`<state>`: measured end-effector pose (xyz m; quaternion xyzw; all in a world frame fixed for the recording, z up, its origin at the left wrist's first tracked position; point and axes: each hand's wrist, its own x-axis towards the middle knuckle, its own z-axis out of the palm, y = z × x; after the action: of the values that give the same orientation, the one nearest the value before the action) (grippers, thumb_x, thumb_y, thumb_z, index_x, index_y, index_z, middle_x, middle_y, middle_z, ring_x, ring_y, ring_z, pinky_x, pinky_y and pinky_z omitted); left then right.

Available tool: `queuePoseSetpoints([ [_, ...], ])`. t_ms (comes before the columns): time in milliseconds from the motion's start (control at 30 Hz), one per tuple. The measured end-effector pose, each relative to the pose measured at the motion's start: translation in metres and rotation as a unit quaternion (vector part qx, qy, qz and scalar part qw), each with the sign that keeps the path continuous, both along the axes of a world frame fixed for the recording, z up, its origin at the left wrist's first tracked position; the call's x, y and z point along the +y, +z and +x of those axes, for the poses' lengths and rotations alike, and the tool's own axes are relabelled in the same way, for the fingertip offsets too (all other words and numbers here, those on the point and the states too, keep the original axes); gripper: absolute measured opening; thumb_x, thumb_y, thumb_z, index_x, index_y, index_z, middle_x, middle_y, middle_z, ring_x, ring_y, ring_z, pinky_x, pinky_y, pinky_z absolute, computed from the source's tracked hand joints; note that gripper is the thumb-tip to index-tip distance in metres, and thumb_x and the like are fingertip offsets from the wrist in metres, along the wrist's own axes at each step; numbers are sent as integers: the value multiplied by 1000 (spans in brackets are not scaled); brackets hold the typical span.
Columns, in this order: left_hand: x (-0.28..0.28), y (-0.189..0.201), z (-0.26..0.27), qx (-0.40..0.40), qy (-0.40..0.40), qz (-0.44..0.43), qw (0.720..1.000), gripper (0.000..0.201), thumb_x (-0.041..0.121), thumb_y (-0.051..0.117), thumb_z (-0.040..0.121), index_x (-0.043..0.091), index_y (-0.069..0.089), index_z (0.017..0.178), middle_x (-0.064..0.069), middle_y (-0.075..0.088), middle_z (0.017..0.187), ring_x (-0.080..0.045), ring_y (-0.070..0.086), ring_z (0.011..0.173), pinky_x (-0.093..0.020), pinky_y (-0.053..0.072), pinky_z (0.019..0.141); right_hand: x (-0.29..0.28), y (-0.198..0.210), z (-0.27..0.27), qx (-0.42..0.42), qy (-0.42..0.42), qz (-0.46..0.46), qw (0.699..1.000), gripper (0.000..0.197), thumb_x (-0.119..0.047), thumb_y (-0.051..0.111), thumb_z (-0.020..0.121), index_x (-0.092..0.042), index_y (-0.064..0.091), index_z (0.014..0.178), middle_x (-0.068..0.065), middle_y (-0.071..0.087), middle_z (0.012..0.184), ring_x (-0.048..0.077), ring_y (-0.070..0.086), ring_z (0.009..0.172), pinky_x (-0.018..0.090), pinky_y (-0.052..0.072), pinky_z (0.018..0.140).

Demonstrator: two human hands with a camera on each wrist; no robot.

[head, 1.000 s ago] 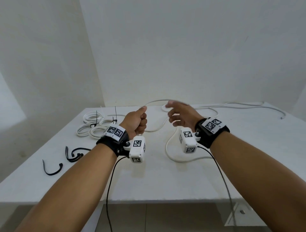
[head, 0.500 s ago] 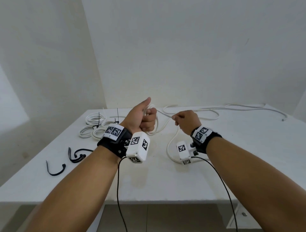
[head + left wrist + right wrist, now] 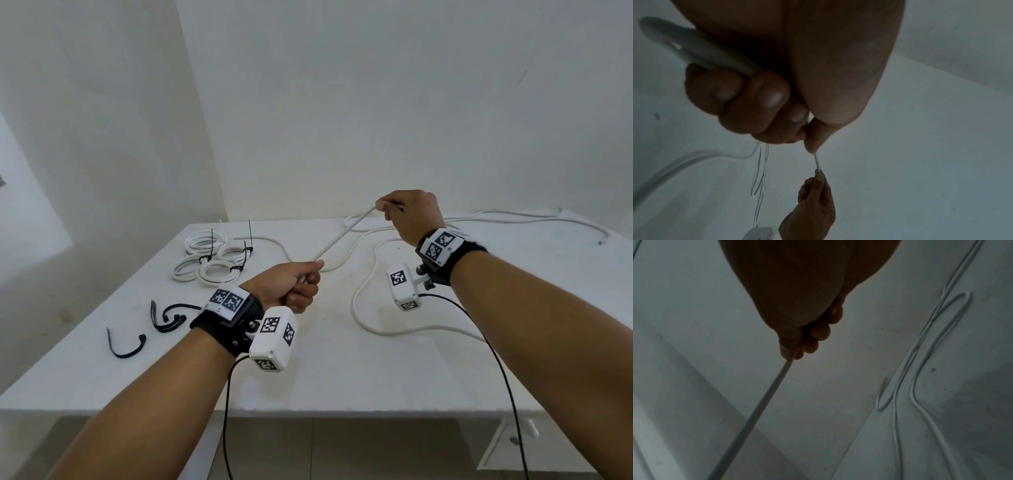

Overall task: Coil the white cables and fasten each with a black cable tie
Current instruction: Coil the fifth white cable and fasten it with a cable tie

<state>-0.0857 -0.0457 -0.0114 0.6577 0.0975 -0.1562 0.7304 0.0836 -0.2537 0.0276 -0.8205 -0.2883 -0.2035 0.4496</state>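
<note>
A long white cable runs taut between my two hands above the white table. My left hand is a fist gripping a small coil of that cable near the table's middle. My right hand, raised toward the back, pinches the cable between thumb and fingers. The rest of the cable lies in loose loops on the table to the right. Loose black cable ties lie at the left, one more nearer the front edge.
Several coiled white cables fastened with black ties sit at the back left. More loose cable trails along the back right edge by the wall. Black wires from the wrist cameras hang over the front edge.
My right hand has moved up, back and to the right, sliding along the cable and stretching it. My left hand has dropped lower and turned, its thumb now down on the coil.
</note>
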Motion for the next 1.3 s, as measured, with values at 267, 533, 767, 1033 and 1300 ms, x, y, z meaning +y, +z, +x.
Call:
queuePoseSetpoints([
  [267,-18,48,-3,-188,37,-189,963,46,49,31,100,20,38,65,10,14,45,-10,5,39,-22,12,38,30,-34,-26,124,36,-104,986,32,-29,67,91,-28,66,60,-11,63,53,-1,52,43,12,41,49],
  [533,-9,47,27,-263,237,-86,931,37,37,34,105,17,38,75,6,27,48,-10,21,39,-24,18,43,48,-42,-72,141,148,-234,951,33,-35,67,89,-18,70,61,-5,66,58,5,53,49,22,45,54],
  [767,-14,23,21,-228,121,410,875,43,41,34,104,11,50,78,-6,61,67,-16,55,59,-29,41,63,48,-13,-99,88,231,-202,948,14,-20,70,87,-15,73,74,-2,73,67,5,60,53,27,55,66],
  [1033,-13,38,10,-204,28,378,903,39,30,28,106,10,52,83,1,59,62,-3,49,44,-21,36,49,36,-8,-93,115,280,-77,950,4,-9,73,84,-11,74,80,4,75,74,12,70,64,19,49,64],
  [1300,-20,41,3,-136,-33,142,980,61,71,18,95,22,32,63,5,19,48,-12,16,43,-22,13,41,39,-10,-89,11,239,19,971,15,-22,82,78,-17,68,78,-6,56,76,7,50,69,14,37,61],
])
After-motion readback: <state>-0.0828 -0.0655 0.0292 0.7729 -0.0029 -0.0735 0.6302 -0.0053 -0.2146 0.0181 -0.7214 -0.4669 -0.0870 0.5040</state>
